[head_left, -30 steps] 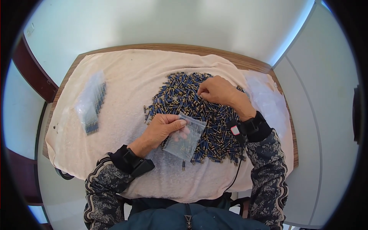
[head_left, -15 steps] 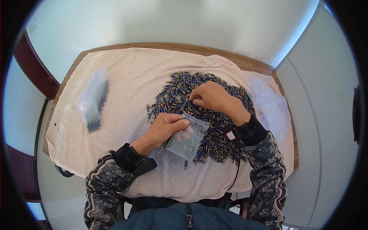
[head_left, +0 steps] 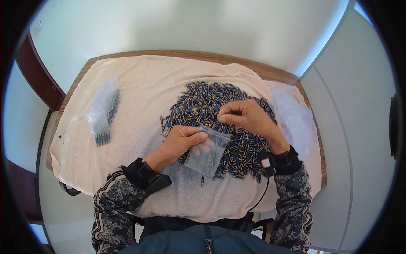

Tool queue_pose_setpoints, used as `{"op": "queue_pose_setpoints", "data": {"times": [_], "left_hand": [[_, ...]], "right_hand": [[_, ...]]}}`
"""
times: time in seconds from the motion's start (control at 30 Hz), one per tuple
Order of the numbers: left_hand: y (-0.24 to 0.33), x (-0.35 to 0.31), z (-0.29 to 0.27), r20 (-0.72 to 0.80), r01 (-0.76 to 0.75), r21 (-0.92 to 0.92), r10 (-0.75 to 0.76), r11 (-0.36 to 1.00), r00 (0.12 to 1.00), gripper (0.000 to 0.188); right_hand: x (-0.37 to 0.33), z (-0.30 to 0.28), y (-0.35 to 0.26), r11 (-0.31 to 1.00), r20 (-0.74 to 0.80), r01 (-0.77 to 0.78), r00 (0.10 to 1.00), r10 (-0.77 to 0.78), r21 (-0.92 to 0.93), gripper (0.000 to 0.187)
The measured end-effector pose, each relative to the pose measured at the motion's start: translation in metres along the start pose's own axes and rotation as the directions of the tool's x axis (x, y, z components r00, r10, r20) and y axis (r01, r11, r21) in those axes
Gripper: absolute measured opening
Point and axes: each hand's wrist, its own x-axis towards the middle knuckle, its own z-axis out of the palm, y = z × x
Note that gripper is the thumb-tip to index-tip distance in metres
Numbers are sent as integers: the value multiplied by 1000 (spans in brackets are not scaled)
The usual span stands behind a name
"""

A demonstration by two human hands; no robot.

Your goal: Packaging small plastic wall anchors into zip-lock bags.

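My left hand (head_left: 179, 142) pinches a clear zip bag (head_left: 206, 155) near its top left corner, thumb on top and fingers showing through the plastic. The bag hangs over the near edge of a broad pile of small blue and gold plug connectors (head_left: 203, 99). My right hand (head_left: 247, 118) is above the pile, just beyond the bag's mouth. Its thumb and index finger are pressed together; whatever lies between them is too small to make out. One loose connector (head_left: 202, 180) lies on the cloth below the bag.
At the left lie overlapping clear bags filled with connectors (head_left: 102, 112). A heap of clear plastic bags (head_left: 294, 114) lies at the right edge. A pale pink cloth (head_left: 139, 93) covers the wooden table (head_left: 186, 53). Black cable (head_left: 263, 195) trails from my right wrist.
My right hand has moved from the middle of the pile, nearer and slightly right, toward the bag's mouth. My left hand and the bag have barely shifted.
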Motion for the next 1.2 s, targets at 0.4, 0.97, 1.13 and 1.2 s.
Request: {"op": "queue_pose_setpoints", "data": {"times": [0.4, 0.97, 1.13, 1.2], "left_hand": [[2, -4, 7, 15, -13, 9, 13, 1000, 1000, 23], [0, -8, 8, -60, 105, -35, -106, 994, 993, 19], [-5, -6, 7, -109, 109, -84, -118, 990, 987, 19], [1, -8, 7, -142, 110, -97, -123, 989, 982, 19]], "right_hand": [[-9, 23, 4, 988, -61, -41, 997, 50, 146, 16], [-19, 75, 14, 998, -377, -15, 926, -9, -59, 20], [-17, 41, 22, 983, -339, -27, 940, -37, -182, 22], [-9, 19, 34, 984, -425, 14, 901, -89, -177, 22]]}}
